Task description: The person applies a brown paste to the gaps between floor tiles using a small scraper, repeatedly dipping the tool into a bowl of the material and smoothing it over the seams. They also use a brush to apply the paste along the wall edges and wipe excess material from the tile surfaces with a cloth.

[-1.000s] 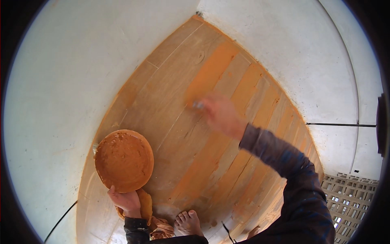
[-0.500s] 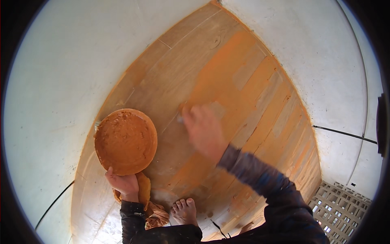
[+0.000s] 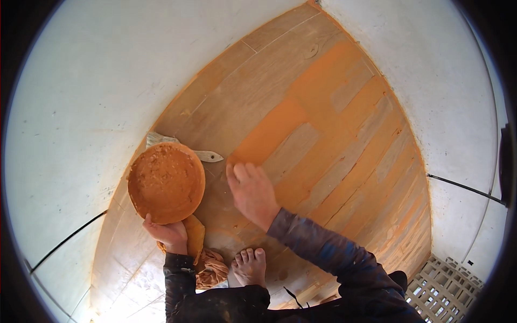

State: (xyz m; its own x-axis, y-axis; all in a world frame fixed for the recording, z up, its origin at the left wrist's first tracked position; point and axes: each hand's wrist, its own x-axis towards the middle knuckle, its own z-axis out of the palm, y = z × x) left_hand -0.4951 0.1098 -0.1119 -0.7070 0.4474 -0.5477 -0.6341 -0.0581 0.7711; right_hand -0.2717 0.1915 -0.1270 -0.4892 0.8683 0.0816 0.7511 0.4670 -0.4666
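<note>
My left hand (image 3: 167, 234) grips the near rim of a round bowl (image 3: 167, 183), thumb up over the edge. Thick orange paste coats the bowl's inside. Right of the bowl, my right hand (image 3: 253, 195) is closed low over the wooden floor (image 3: 237, 97), knuckles up. What its fingers press down is hidden beneath them. From its fingertips a fresh orange band (image 3: 269, 134) runs up and to the right. Partly covered by the bowl lies a paintbrush (image 3: 209, 156), its pale bristles on the far left side and its wooden handle on the right.
Pale walls (image 3: 107, 64) curve in on both sides and meet at the far point. Near my bare foot (image 3: 250, 266) lie an orange-stained cloth (image 3: 211, 269) and an orange-yellow piece (image 3: 194, 237). A beige plastic grate (image 3: 444, 288) stands at the lower right.
My right hand has swept toward me, lengthening the orange band on the floor. The view has shifted, and more of the paintbrush shows past the bowl. My left hand keeps its grip.
</note>
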